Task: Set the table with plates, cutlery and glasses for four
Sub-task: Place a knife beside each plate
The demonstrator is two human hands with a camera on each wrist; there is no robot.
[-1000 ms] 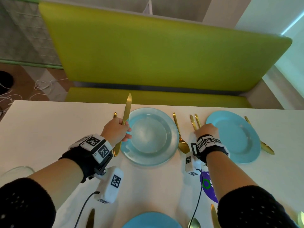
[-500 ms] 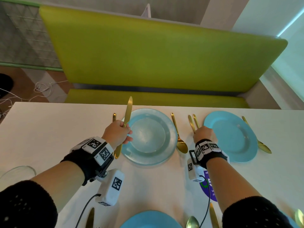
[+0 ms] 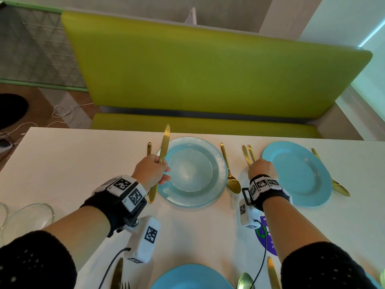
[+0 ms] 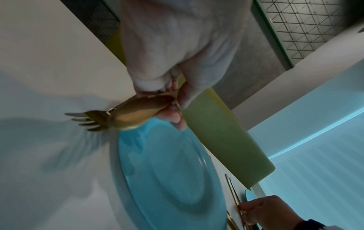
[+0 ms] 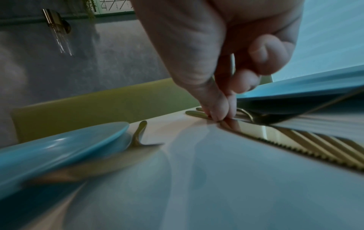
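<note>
**Cutlery straightening, far side**

Left hand (image 3: 151,171) grips gold knife (image 3: 162,152), lifted, blade overhanging table (image 3: 62,163) edge beside glass plate (image 3: 192,172). Right hand (image 3: 261,168) pinches knife-fork pair (image 3: 248,154) flat beside blue plate (image 3: 296,174). Risk: lifted knife could clip the plate rim and shift it.

Soft daylight, blurred wrist views

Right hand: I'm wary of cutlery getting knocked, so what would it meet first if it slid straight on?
Probably only the two gold handles that the right hand pinches; beyond them bare table, then its far edge.
</note>
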